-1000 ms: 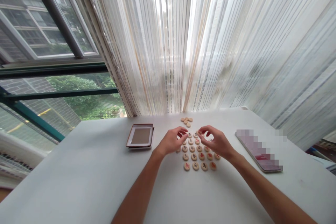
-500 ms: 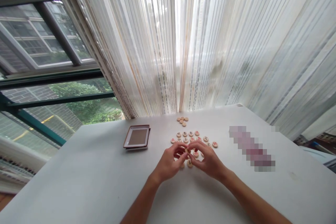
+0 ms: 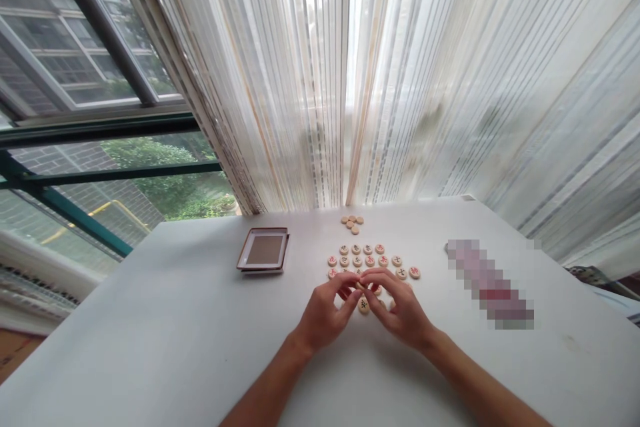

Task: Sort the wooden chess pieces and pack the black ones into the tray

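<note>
My left hand [image 3: 327,307] and my right hand [image 3: 397,303] meet over the near part of a group of round wooden Chinese chess pieces. Between their fingertips they pinch one xiangqi piece [image 3: 361,285], seen mostly edge-on, its face not readable. Around them on the table lie several xiangqi pieces with red or black characters, such as a red one [image 3: 415,272] at the right end and a black one [image 3: 363,305] just below the fingers. My hands hide some of the group.
Several plain-looking discs [image 3: 352,221] lie in a small cluster farther back on the white table [image 3: 175,320]. To the left is a shallow open box [image 3: 264,250]. A blurred-out pinkish object [image 3: 490,283] lies on the right. A striped curtain [image 3: 320,80] hangs along the back edge.
The camera view has shifted slightly, so the table items sit a little higher and farther right. Both hands still hold the piece, which now appears more edge-on.
</note>
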`<control>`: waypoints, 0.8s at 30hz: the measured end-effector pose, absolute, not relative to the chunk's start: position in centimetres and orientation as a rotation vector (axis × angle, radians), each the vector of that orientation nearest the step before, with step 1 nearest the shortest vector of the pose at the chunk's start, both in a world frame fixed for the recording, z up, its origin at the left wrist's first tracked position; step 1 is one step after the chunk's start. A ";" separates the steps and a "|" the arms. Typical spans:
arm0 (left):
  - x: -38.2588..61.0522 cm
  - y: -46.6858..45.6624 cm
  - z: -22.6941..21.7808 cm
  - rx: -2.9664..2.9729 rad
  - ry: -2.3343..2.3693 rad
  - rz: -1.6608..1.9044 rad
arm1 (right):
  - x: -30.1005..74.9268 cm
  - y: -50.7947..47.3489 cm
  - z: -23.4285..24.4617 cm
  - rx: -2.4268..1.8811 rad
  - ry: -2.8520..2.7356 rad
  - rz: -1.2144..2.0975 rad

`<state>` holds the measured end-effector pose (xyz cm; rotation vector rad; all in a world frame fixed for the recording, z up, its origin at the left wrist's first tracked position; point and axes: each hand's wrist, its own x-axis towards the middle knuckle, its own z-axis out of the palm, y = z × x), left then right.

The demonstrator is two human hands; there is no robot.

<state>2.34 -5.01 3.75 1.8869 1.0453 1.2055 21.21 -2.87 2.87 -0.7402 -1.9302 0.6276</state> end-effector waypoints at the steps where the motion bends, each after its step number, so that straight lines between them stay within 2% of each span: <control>1: 2.2 -5.0 3.6 1.930 1.058 1.203 | 21.2 -2.9 2.9 -0.736 -1.931 0.636; 8: 2.0 -4.9 2.9 2.080 1.158 1.224 | 21.2 -3.1 2.7 -0.776 -1.905 0.709; 24: 2.3 -5.2 2.4 2.147 1.153 1.121 | 21.0 -3.1 2.2 -0.867 -1.830 0.654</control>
